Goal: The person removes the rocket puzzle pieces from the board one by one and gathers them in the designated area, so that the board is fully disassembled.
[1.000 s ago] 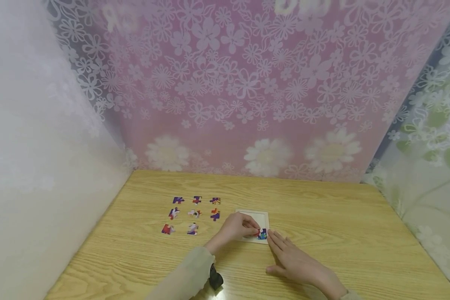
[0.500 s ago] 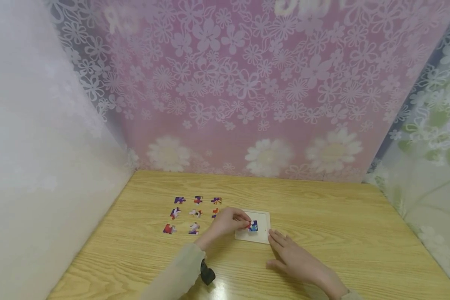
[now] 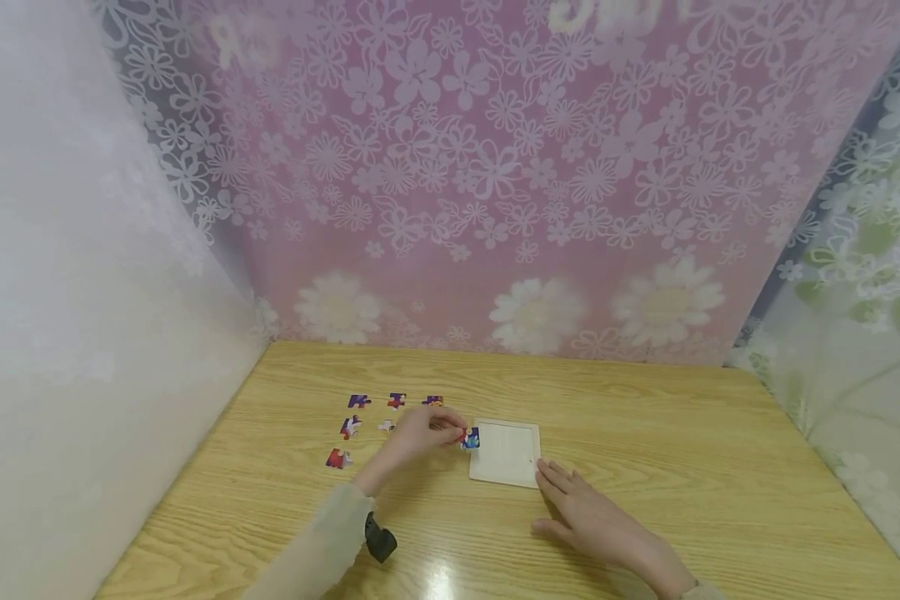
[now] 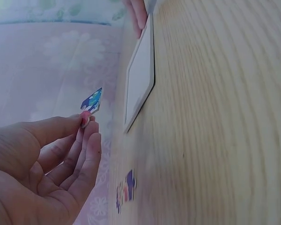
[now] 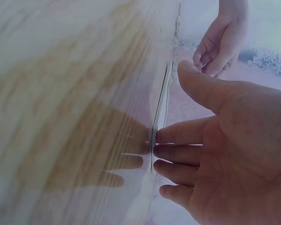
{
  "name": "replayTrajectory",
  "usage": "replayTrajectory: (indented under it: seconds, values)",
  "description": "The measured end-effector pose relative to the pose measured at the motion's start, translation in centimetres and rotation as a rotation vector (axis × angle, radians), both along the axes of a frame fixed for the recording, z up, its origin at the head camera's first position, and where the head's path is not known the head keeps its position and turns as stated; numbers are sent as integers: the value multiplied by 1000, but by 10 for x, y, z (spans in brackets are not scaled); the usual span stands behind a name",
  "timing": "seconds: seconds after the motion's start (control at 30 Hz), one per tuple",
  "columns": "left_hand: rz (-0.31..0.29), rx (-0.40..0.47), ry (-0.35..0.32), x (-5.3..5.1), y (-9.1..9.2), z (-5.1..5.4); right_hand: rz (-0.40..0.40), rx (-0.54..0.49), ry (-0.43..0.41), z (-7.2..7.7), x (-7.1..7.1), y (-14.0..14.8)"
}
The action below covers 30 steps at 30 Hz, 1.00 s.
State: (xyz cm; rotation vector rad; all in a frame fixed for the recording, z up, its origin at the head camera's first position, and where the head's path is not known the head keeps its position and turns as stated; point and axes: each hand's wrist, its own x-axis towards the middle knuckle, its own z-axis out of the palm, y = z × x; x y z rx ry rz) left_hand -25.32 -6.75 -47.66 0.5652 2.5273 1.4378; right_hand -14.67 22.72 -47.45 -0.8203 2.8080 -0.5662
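My left hand (image 3: 417,435) pinches a blue and red jigsaw piece (image 3: 471,438) between thumb and fingertips. In the left wrist view that piece (image 4: 92,100) is held tilted, raised off the table. It sits by the left edge of a pale, shallow puzzle tray (image 3: 504,483), whose inside shows no pieces. Flat on the table, my right hand (image 3: 592,518) has its fingers extended, their tips touching the tray's right edge. The right wrist view shows these straight fingers (image 5: 180,154) against the tray's side.
Several loose jigsaw pieces lie spaced out left of the tray, among them a red one (image 3: 337,458) and a purple one (image 3: 359,402). My left hand and forearm hide some of them. A floral backdrop (image 3: 495,208) stands behind the wooden table (image 3: 682,450).
My left hand has lifted the blue and red piece from the tray's lower right corner and carried it left, past the tray's left edge. My right hand has stayed in place.
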Motion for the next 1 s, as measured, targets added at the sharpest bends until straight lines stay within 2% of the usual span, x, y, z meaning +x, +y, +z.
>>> replayTrajectory:
  seconds: [0.1,0.33,0.6,0.83,1.0]
  values:
    - [14,10,-8,-1,-8,2,10,-8,3,0,1,1]
    - [64,-10,20,-4,-25,2,17,-15,-7,1,2,1]
    - [101,-62,17,0,-41,2,28,-12,-1,1,1,1]
    - [51,-120,53,5,-48,-2,27,-10,1,1,0,1]
    - [17,-147,35,8,-48,-3,24,-2,0,0,0,1]
